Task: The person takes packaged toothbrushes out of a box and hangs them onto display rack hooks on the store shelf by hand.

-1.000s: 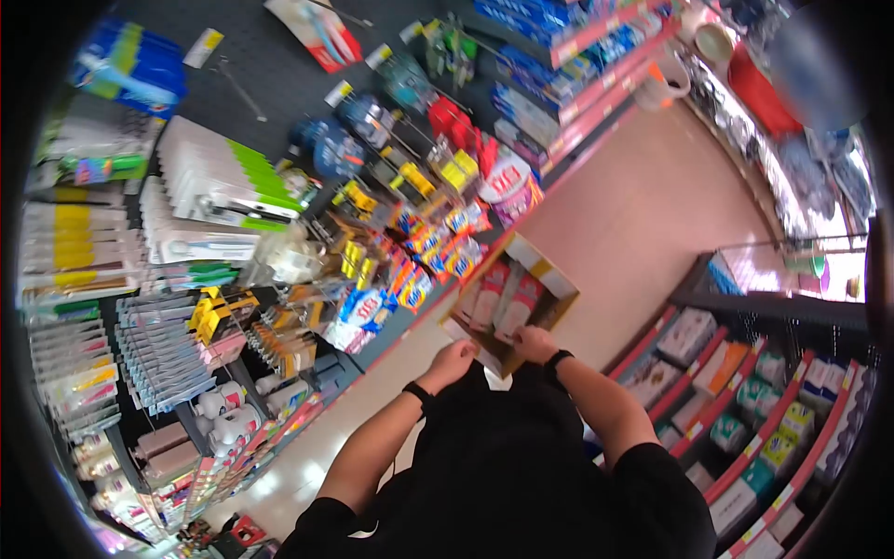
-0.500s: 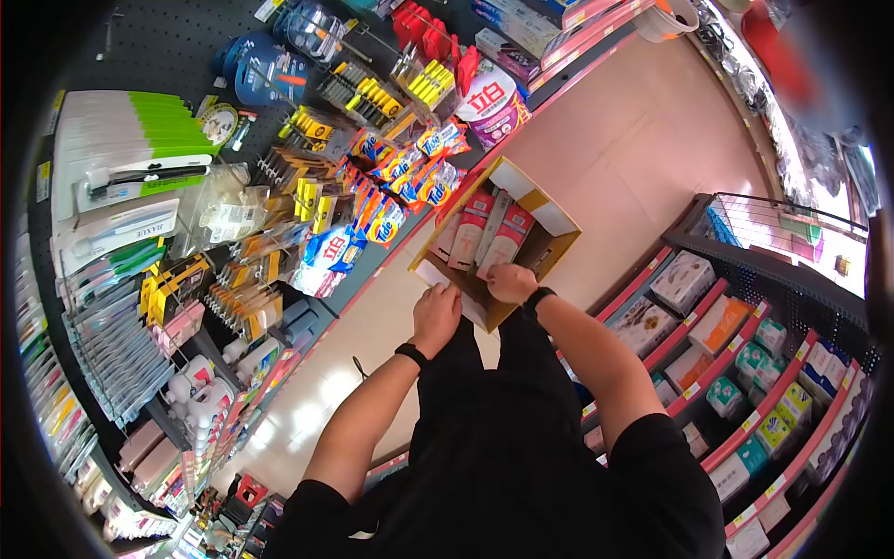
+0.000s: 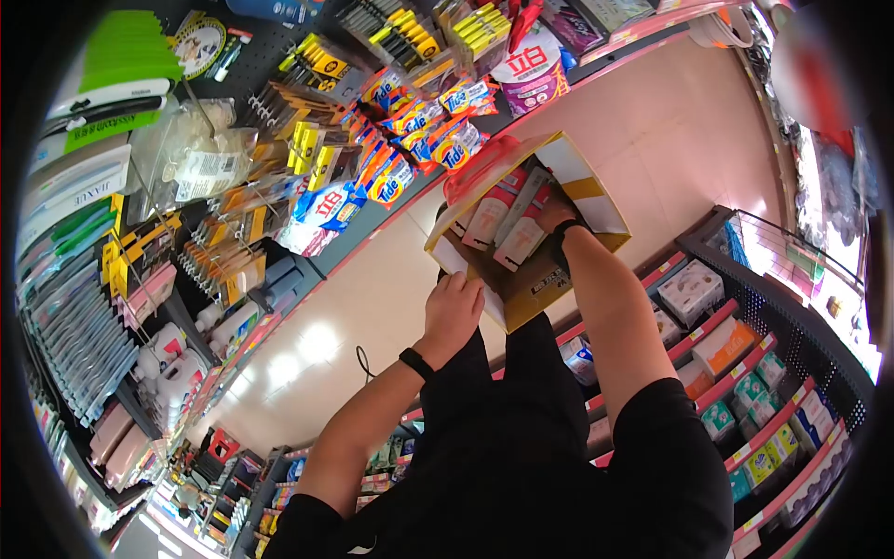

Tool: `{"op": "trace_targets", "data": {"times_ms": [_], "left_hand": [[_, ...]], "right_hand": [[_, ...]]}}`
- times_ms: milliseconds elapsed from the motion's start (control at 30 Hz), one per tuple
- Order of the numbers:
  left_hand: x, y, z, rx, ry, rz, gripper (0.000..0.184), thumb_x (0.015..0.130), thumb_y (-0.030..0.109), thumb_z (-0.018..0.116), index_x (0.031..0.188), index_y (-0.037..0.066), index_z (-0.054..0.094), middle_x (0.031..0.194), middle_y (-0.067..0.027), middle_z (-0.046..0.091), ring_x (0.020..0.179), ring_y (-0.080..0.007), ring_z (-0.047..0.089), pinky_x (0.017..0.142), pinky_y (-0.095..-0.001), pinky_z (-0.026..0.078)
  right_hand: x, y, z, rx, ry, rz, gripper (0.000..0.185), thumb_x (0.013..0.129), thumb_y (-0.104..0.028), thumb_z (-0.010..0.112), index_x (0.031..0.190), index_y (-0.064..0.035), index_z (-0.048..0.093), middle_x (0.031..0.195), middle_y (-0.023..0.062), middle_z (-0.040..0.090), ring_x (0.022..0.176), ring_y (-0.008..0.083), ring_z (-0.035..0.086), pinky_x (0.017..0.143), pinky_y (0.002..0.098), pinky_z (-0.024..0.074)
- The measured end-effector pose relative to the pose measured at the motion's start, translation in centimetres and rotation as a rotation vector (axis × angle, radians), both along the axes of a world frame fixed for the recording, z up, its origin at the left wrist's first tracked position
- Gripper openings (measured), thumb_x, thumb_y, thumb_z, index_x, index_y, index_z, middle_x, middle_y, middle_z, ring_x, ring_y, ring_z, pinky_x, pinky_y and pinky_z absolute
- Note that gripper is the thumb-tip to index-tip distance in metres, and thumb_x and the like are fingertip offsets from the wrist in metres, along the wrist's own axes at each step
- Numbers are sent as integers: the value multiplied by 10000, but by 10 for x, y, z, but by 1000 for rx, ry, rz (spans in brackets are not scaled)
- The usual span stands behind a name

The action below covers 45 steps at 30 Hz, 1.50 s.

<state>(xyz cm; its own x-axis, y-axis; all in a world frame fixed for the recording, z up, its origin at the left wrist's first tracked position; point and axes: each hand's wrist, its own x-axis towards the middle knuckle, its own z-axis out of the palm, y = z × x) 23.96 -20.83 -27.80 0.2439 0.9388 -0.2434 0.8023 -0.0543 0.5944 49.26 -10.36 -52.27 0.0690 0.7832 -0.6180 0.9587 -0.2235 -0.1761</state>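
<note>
An open yellow cardboard box (image 3: 573,168) is tilted in front of me, with several slim pink-and-white cartons (image 3: 519,244) standing inside at its far left side. My left hand (image 3: 454,307) is closed over the near left rim of the box, fingers bent over the edge. Inside the box is my right hand (image 3: 556,211), beside the upper ends of the cartons. Its fingertips are hidden, so whether it grips a carton does not show. Dark printing marks the bare inner wall near me.
To the left, a shelf holds Tide bags (image 3: 386,182), a blue-and-white detergent bag (image 3: 331,207) and hanging packaged goods. Something red (image 3: 477,170) sits just behind the box. Shelves with red edges carry tissue packs (image 3: 691,289) on the right. A pale tiled floor (image 3: 643,130) runs between.
The box has shifted up and right, its opening tipped more toward me. My right hand went from the near cartons' ends deeper into the box. My left hand stays at the rim.
</note>
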Motion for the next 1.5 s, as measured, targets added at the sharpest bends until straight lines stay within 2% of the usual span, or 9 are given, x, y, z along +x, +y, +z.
{"op": "trace_targets", "data": {"times_ms": [200, 367, 600, 800, 967, 1067, 1267, 1333, 1500], "left_hand": [[0, -3, -2, -11, -14, 2, 67, 858, 124, 639, 913, 87, 630, 853, -97, 536, 836, -304, 575, 705, -433, 499], [-1, -3, 1, -17, 10, -22, 76, 870, 131, 638, 936, 96, 625, 892, -88, 543, 867, -293, 577, 730, -426, 509], [-3, -1, 13, -122, -55, 19, 99, 866, 123, 625, 954, 77, 622, 932, -104, 581, 927, -313, 601, 740, -437, 519], [-10, -6, 54, -112, -157, 88, 415, 834, 151, 684, 1216, 83, 537, 1116, -151, 578, 1077, -360, 567, 875, -443, 496], [7, 11, 166, 170, -65, -106, 703, 773, 205, 789, 1388, 70, 476, 1359, -233, 508, 1257, -404, 486, 1033, -454, 421], [9, 2, 165, 29, -137, -194, 677, 800, 240, 767, 1402, 126, 478, 1373, -163, 512, 1300, -352, 466, 1051, -469, 386], [23, -7, 197, -352, -315, -34, 342, 1024, 304, 504, 1274, 79, 567, 1020, -125, 694, 884, -247, 699, 728, -380, 555], [37, -12, 235, -771, -896, 378, 374, 1049, 325, 458, 1294, 54, 541, 1054, -106, 694, 856, -185, 700, 642, -338, 573], [55, -17, 263, -768, -1074, 523, 433, 1053, 369, 436, 1328, 36, 476, 1097, -148, 658, 862, -277, 714, 591, -367, 599]], "right_hand": [[-28, 25, 114, -321, 14, 181, 645, 845, -417, 623, 1371, -64, 496, 1352, 192, 547, 1243, 331, 545, 1036, 443, 437], [-18, -3, 45, -203, -46, 177, 294, 849, -228, 614, 1089, -87, 707, 1172, 157, 680, 1065, 328, 673, 875, 453, 554], [-30, -6, 175, -30, 170, 295, 262, 822, -262, 663, 1057, -151, 693, 1009, 165, 703, 957, 342, 677, 776, 458, 545], [-6, -24, 313, 218, 549, -99, 247, 880, -247, 620, 1015, -47, 673, 1013, 225, 674, 961, 382, 648, 798, 442, 527], [19, -46, 380, 62, 1026, -375, 155, 929, -106, 585, 1023, 2, 644, 873, 28, 651, 828, 98, 615, 753, 282, 507], [26, -53, 406, -140, 1300, -553, 223, 997, -182, 511, 1096, -21, 630, 887, 27, 630, 810, 100, 595, 735, 256, 484], [29, -58, 440, -223, 1504, -746, 476, 1063, -427, 344, 1139, -50, 625, 898, 17, 609, 757, 92, 547, 707, 234, 441], [25, -66, 444, -129, 1499, -627, 379, 1053, -365, 425, 1149, -57, 622, 918, 7, 618, 797, 85, 563, 748, 243, 454], [5, -88, 449, -110, 1607, -314, 207, 956, -129, 630, 1148, -56, 601, 939, -21, 625, 852, 67, 592, 747, 246, 483]]}}
